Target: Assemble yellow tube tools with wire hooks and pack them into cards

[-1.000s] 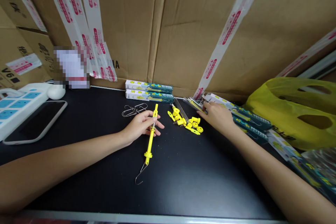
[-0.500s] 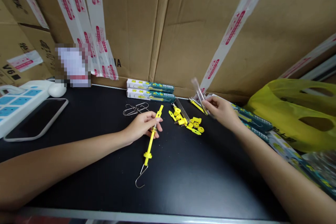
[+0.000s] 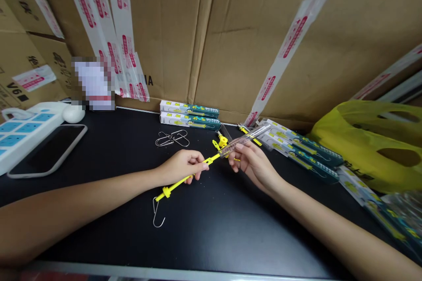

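Note:
My left hand [image 3: 187, 166] is closed around a yellow spring scale rod [image 3: 178, 183]. A yellow collar [image 3: 166, 192] sits low on the rod, and a metal hook [image 3: 159, 219] hangs from its lower end. Between its fingers my right hand [image 3: 252, 162] grips a clear plastic tube [image 3: 245, 139], tilted up to the right. The rod's upper tip meets the tube's lower end; how far it reaches inside, I cannot tell. Behind the tube lie loose yellow parts [image 3: 223, 140], partly hidden by it and my right hand. Several bent wire hooks [image 3: 171, 138] rest left of them.
Two printed boxes [image 3: 189, 120] stand against the cardboard wall [image 3: 165, 30]. More boxes [image 3: 305, 158] lie at right beside a yellow plastic bag [image 3: 356, 140]. A phone [image 3: 48, 151] and a white power strip [image 3: 29, 127] are at left on the black table [image 3: 211, 228].
My right hand has brought the clear tube left and down to the rod's tip. My left hand has tilted the rod toward the tube, and its hook end has swung left.

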Available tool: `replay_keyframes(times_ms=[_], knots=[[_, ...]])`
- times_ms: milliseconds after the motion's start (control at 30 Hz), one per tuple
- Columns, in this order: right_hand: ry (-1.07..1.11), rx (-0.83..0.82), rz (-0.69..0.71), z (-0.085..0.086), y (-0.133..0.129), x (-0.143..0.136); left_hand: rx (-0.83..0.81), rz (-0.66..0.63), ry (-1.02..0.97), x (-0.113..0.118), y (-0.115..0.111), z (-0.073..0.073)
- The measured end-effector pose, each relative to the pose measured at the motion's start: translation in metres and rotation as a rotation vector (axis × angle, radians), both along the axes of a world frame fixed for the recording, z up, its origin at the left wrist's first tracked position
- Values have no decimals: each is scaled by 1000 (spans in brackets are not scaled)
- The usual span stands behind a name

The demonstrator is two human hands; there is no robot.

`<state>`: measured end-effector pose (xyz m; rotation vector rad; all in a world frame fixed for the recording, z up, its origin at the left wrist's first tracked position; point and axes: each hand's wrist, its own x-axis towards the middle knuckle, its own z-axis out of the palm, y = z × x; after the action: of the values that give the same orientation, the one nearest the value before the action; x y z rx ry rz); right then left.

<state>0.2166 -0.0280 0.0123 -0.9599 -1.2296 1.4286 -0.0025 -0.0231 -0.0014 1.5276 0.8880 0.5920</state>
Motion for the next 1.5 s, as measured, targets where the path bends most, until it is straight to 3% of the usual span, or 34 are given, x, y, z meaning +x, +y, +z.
replay_keyframes(times_ms=[133, 433, 600, 967, 1200, 1500], knots=[[3, 23, -1, 2, -1, -1, 33, -14, 26, 0, 0, -1], [-116, 99, 197, -9, -12, -11, 60, -95, -58, -3, 0, -5], [-107, 55, 244, -13, -13, -12, 49, -124, -61, -3, -1, -3], [-18, 103, 430, -12, -26, -23, -16, -59, -139, -1, -3, 0], [77, -35, 533, -12, -32, -28, 13, -58, -226, -2, -6, 2], [135, -138, 486, -9, -34, -30, -29, -134, -263, -1, -7, -1]])
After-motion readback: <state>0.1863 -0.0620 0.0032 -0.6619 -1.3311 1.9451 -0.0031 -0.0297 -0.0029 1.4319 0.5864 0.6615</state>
